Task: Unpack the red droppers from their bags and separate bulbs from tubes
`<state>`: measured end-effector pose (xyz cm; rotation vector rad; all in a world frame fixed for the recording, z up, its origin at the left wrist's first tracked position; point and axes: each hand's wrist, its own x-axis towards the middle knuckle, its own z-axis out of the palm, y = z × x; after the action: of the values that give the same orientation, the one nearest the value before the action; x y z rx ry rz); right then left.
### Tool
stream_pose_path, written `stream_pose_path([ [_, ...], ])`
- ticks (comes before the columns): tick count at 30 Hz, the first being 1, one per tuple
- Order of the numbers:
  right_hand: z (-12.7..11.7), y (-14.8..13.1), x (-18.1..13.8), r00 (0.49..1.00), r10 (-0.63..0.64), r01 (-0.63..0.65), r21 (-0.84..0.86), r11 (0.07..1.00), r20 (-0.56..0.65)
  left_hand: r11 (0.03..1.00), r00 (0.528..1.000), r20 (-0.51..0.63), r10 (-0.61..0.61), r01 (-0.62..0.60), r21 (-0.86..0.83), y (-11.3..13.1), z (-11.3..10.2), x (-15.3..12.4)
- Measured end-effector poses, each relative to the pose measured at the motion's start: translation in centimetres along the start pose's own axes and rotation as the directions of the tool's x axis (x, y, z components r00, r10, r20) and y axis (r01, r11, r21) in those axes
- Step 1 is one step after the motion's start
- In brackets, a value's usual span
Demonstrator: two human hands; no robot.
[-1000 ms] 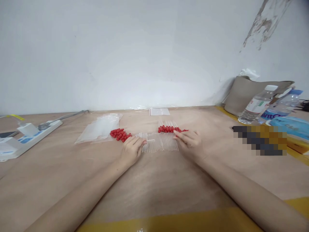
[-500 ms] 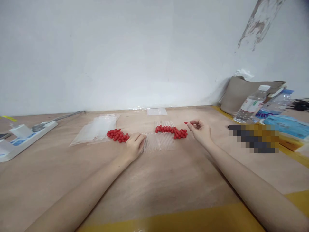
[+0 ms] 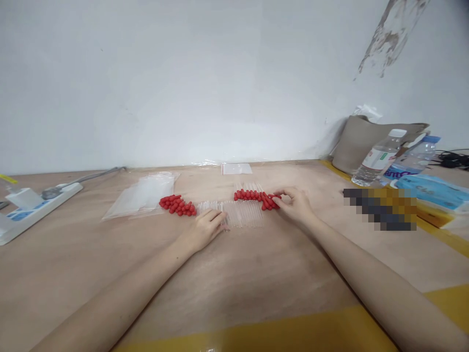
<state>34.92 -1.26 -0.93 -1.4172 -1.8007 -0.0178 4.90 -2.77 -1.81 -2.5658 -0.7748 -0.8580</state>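
Work looks partly done: capped tubes line the desk behind bare clear tubes, with loose red caps waiting left. Left hand rests loosely curled on the bare tubes; right hand pinches at the capped row's end.

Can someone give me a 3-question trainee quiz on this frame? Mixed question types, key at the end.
1. True or false: the left hand rests on the row of clear tubes.
2. Multiple choice: the right hand has its fingers at A) the water bottle, B) the red caps by the tubes, C) the power strip.
3. Short answer: what lies on the table just left of the loose pile of red caps?

Key
1. True.
2. B.
3. A stack of clear plastic bags.
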Motion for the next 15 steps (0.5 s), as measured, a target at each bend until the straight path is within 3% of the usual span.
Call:
stream_pose_path([
  [3,-0.1,-0.1,0.1,0.999,0.006,-0.003,-0.075,0.997,0.037,1.000,0.998,0.061,0.017,-0.016,-0.011,0.0,-0.2,0.2],
  [6,0.3,0.4,0.2,0.999,0.035,-0.035,-0.033,0.999,-0.007,0.999,0.997,0.081,0.006,-0.003,-0.032,-0.1,-0.2,0.2],
  [11,1.0,1.4,0.1,0.983,0.173,-0.171,0.043,0.984,-0.066,0.999,0.991,0.128,-0.036,0.038,-0.008,-0.3,-0.5,0.2],
  [15,0.5,1.0,1.1,0.948,0.305,-0.305,0.010,0.952,-0.095,0.997,0.969,0.245,-0.041,0.024,0.073,-0.5,-1.3,0.5],
])
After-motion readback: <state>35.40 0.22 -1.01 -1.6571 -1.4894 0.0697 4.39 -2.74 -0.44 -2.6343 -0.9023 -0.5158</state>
